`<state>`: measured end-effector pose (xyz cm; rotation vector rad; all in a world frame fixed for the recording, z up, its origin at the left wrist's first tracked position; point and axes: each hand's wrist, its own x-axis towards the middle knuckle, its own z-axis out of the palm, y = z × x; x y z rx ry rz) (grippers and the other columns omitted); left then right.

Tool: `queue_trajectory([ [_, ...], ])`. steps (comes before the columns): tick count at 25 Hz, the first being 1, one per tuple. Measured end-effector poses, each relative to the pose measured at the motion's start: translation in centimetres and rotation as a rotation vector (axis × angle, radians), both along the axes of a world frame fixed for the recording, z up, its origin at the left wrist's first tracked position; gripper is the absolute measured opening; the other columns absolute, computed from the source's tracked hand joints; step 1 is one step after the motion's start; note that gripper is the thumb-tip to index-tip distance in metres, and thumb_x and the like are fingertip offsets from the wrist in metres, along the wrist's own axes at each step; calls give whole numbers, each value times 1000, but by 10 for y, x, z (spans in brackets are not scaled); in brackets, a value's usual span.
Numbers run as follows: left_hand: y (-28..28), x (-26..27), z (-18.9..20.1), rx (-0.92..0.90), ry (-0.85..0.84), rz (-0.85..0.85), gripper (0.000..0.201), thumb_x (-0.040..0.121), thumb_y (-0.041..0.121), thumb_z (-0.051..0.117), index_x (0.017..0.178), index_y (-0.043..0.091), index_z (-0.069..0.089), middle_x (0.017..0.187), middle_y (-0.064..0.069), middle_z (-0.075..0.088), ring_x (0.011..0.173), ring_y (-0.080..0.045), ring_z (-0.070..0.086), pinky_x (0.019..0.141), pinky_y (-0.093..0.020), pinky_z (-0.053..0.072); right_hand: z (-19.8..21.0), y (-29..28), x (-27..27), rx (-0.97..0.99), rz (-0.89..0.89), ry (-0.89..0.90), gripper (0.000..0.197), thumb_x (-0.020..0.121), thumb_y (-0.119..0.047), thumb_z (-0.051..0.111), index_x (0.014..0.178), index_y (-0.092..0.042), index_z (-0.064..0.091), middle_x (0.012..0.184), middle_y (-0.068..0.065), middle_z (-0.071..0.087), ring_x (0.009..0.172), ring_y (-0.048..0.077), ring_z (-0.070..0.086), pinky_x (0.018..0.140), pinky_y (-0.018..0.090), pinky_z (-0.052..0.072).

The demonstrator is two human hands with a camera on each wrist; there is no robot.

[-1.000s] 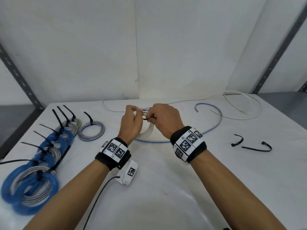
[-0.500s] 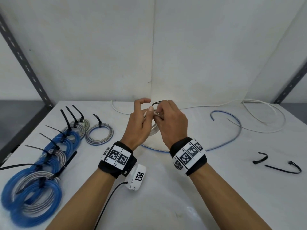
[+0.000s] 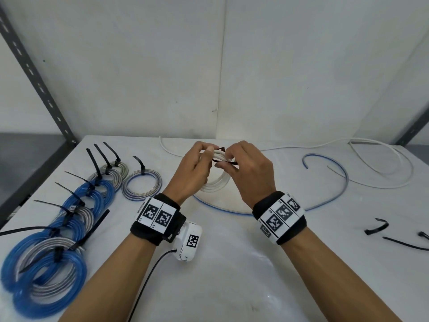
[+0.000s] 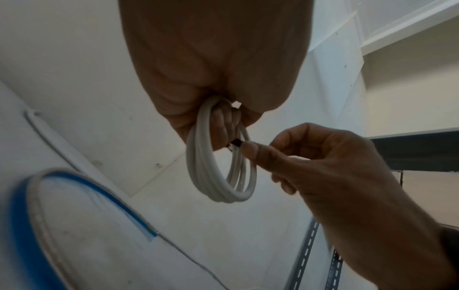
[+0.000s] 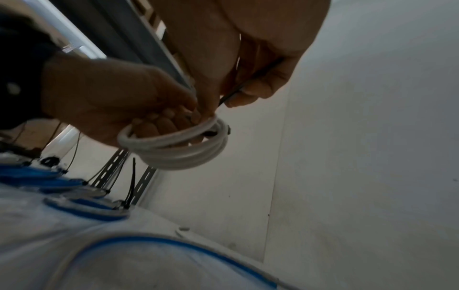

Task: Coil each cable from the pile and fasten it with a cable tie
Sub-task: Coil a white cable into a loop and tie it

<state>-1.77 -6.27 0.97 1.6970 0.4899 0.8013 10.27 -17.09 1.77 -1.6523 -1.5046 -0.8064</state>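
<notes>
Both hands are raised above the white table [image 3: 232, 263], meeting at one coil. The left hand [image 3: 192, 173] grips the white cable coil [image 3: 217, 180], its fingers curled through the loops so that the coil hangs below the knuckles. The right hand [image 3: 246, 170] pinches a black cable tie [image 3: 224, 160] between thumb and forefinger, right against the top of the coil; the wrist views show the tie's end at the coil strands, but whether it is threaded cannot be told.

To the left of the left hand lie the finished coils [image 3: 44, 263], blue and grey and partly overlapping, so an exact count is uncertain; about eight black tie tails stand up from them. One separate grey-and-blue coil [image 3: 141, 185] lies nearest the left hand.

Beyond and to the right of the right hand lie two loose cables: one blue-and-grey cable [image 3: 343, 173], curving under both wrists, and one white cable [image 3: 383, 180], farther out. Two spare black ties [image 3: 377, 227] lie well to the right of the right wrist.

Each wrist carries one black band with printed markers; a white camera unit [image 3: 189, 242] hangs beneath the left wrist.
</notes>
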Motion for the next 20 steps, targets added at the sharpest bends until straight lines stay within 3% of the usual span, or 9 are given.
queue_trajectory([
  [2, 3, -3, 0, 2, -34, 29, 28, 106, 38, 43, 111, 16, 59, 61, 11, 44, 52, -12, 34, 48, -27, 29, 5, -4, -1, -61, -126, 113, 33, 81, -40, 80, 81, -14, 60, 71, -2, 63, 61, 21, 60, 48, 35, 47],
  [4, 5, -6, 0, 19, -60, 50, 32, 105, 38, 43, 116, 11, 57, 58, 15, 43, 51, -12, 31, 48, -26, 26, 9, -7, -3, -112, -127, 263, 30, 81, -39, 82, 84, -16, 62, 71, -4, 67, 62, 19, 64, 53, 37, 51],
  [7, 2, -5, 2, -22, -98, 52, 27, 110, 26, 39, 120, 6, 54, 55, 15, 39, 48, -7, 27, 45, -23, 24, 20, -14, -7, -88, 163, 739, 14, 83, -17, 83, 85, -10, 70, 74, -2, 73, 70, 16, 72, 68, 38, 60],
  [9, 1, -6, 7, -68, -138, 44, 24, 111, 22, 37, 118, 5, 52, 56, 15, 37, 49, -6, 26, 46, -23, 23, 25, -17, -10, -42, 365, 1088, 12, 83, -9, 82, 87, -3, 73, 75, 10, 75, 69, 23, 74, 68, 33, 61],
  [12, 0, -7, 15, -103, -192, 29, 19, 112, 20, 34, 112, 12, 51, 57, 16, 35, 52, -9, 24, 48, -26, 19, 24, -16, -15, 55, 449, 1374, 16, 82, -5, 81, 92, 2, 71, 80, 21, 74, 69, 26, 72, 68, 30, 59],
  [15, -1, -9, 16, -92, -190, 29, 17, 111, 20, 34, 112, 12, 50, 56, 15, 34, 51, -9, 23, 48, -27, 19, 21, -11, -15, 111, 443, 1400, 14, 83, -5, 80, 91, 1, 71, 79, 20, 73, 69, 23, 70, 66, 29, 58],
  [20, 0, -8, 8, -10, -149, 20, 21, 111, 24, 37, 119, 8, 49, 57, 15, 36, 49, -8, 27, 46, -23, 25, 23, -8, -17, 24, 477, 1135, 9, 93, -7, 70, 98, 0, 73, 86, 20, 72, 75, 23, 69, 62, 30, 58],
])
